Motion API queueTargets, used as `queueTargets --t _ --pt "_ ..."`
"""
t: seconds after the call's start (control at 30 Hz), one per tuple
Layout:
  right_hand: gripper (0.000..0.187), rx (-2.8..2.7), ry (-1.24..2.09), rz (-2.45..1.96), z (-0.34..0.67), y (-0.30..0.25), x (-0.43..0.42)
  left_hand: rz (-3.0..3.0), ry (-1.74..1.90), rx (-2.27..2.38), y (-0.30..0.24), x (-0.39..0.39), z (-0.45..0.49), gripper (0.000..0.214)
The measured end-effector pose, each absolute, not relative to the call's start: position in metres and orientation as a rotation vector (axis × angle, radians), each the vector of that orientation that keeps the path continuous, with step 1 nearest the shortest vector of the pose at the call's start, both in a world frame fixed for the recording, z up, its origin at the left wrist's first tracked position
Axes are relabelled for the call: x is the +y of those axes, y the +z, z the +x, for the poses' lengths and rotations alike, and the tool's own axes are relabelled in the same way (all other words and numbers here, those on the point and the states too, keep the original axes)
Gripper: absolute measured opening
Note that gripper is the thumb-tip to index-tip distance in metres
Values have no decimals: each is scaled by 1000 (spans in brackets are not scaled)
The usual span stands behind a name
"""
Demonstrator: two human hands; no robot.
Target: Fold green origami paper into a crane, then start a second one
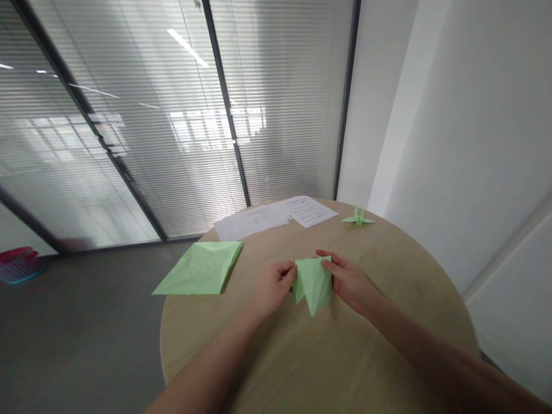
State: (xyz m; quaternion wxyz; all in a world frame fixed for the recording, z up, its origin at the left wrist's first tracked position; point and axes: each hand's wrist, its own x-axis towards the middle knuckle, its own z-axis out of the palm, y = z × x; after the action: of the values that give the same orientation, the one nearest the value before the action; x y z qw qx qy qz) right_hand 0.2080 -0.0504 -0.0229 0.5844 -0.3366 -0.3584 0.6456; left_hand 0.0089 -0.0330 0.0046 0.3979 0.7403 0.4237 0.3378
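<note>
A partly folded sheet of light green paper [315, 283] is held up between both hands over the middle of the table, one pointed flap hanging down. My left hand [276, 283] pinches its left edge between thumb and fingers. On the opposite side, my right hand [348, 282] grips the upper right corner, thumb in front and fingers behind. Farther back on the right stands a finished green origami crane [358, 217]. To the left lies a stack of green paper [202, 267], its corner reaching past the table's edge.
White printed sheets [254, 221] lie overlapping at the back of the round wooden table [401, 276]. Behind it rises a glass partition with blinds [297, 115]; a white wall [483, 115] stands at the right. A red and blue basket [20, 265] rests on the floor far left.
</note>
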Motion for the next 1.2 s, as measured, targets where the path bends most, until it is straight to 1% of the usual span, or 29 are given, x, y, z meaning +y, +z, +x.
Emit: queueTargets --t 0.1,0.23,0.37,0.53,0.63,0.8,0.93,1.1,1.2 --pt "40 -860 1503 -817 207 -25 -51 1913 901 1089 8 -35 9 38" --pt "37 -927 1428 -870 209 -26 -50 1737 938 1029 14 -37 10 43" --pt "31 -1035 1318 -958 211 -25 -51 1640 911 986 12 -37 11 39" --pt "27 -1044 1319 -953 210 -25 -51 1605 931 1051 5 -33 13 32" --pt "21 -1025 1297 -951 211 -27 -51 1641 961 1056 5 -32 12 32" --pt "19 -1046 1258 -975 215 -29 -50 1707 922 1061 7 -33 10 34" --pt "23 -1027 1325 -983 216 -28 -50 1705 851 1093 4 -31 10 40" --pt "40 -1036 1555 -925 213 -28 -49 1565 874 1154 -2 -23 9 40" --pt "41 -1127 1550 -993 214 -31 -48 1587 815 1171 -4 -21 8 41"
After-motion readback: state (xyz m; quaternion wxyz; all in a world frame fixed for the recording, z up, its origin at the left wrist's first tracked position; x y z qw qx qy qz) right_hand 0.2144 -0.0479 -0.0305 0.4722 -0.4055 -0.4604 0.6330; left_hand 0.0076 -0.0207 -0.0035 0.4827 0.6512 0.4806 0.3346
